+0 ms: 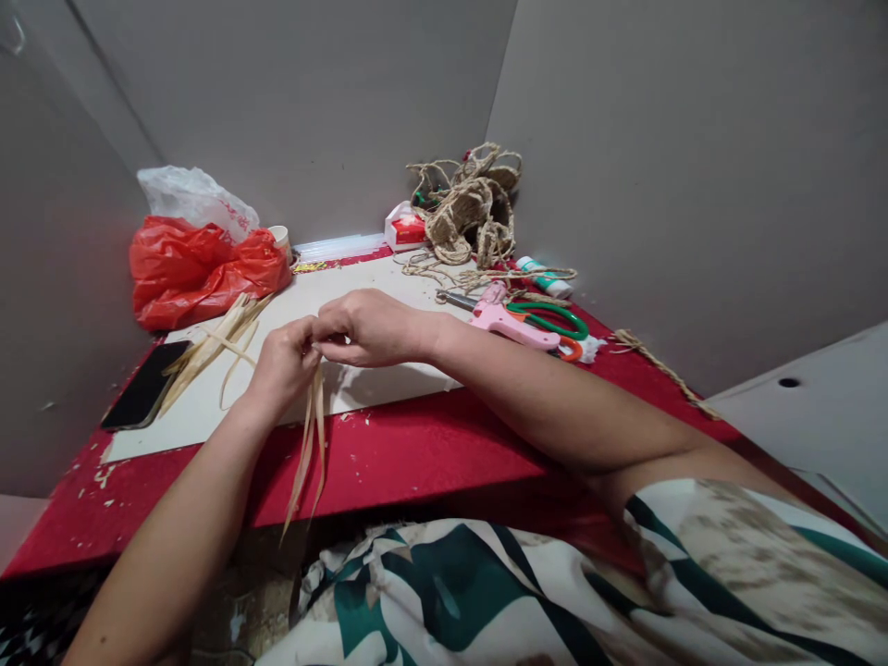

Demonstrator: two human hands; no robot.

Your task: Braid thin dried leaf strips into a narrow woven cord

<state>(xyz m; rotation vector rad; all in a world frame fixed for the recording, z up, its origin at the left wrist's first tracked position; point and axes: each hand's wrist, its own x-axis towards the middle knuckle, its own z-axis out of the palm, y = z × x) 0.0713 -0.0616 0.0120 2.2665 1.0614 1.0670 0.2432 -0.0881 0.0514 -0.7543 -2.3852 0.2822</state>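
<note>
My left hand (284, 363) and my right hand (371, 328) meet above the white board (388, 384), fingers pinched close together. Pale dried straw strips (314, 435) hang down from the fingers of my left hand, past the table's front edge. My right fingers are closed at the top of these strips; the exact grip is hidden by the fingers. Left of my left hand lies a bundle of loose straw strips (215, 347), one strip curling off toward my wrist.
A phone (145, 388) lies at the left, in front of a red plastic bag (201, 273). Behind my right forearm are a pink glue gun (513, 326), green-handled scissors (555, 314), a tissue pack (406, 228) and a heap of woven straw sandals (464, 217). Grey walls close the back.
</note>
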